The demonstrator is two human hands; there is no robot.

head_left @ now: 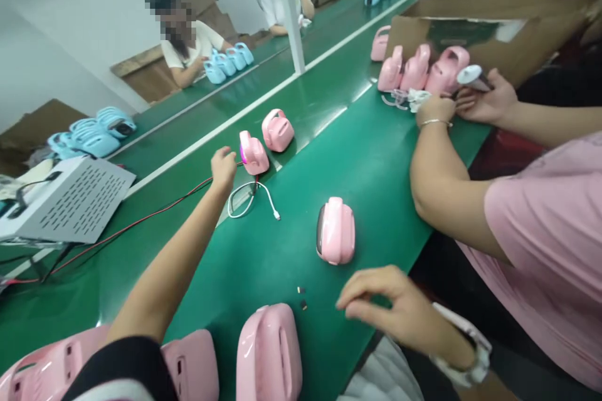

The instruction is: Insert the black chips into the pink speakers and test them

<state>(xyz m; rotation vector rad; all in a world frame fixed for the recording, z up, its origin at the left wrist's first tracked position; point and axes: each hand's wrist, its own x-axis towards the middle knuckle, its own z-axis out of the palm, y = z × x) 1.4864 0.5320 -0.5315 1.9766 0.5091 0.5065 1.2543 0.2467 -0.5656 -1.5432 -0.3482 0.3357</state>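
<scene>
My left hand [223, 166] is stretched far out over the green bench, fingers loosely bent and apart, with nothing visible in them. Just right of it stands a pink handled device [254, 155] with a purple glow on its front; a small gap seems to separate them. My right hand [390, 301], a white band on its wrist, hovers at the bench's near edge, thumb and fingers parted and holding nothing I can see. Beyond it a single pink device with a dark screen [335, 230] stands alone. Two tiny dark chips [303, 304] lie left of that hand.
A white cable [254, 185] curls by the glowing device, beside another pink device [278, 131]. More pink devices [270, 351] line the near edge. At right a co-worker's hands [486, 97] work by a cardboard box [470, 44]. A perforated white metal case [79, 200] stands left.
</scene>
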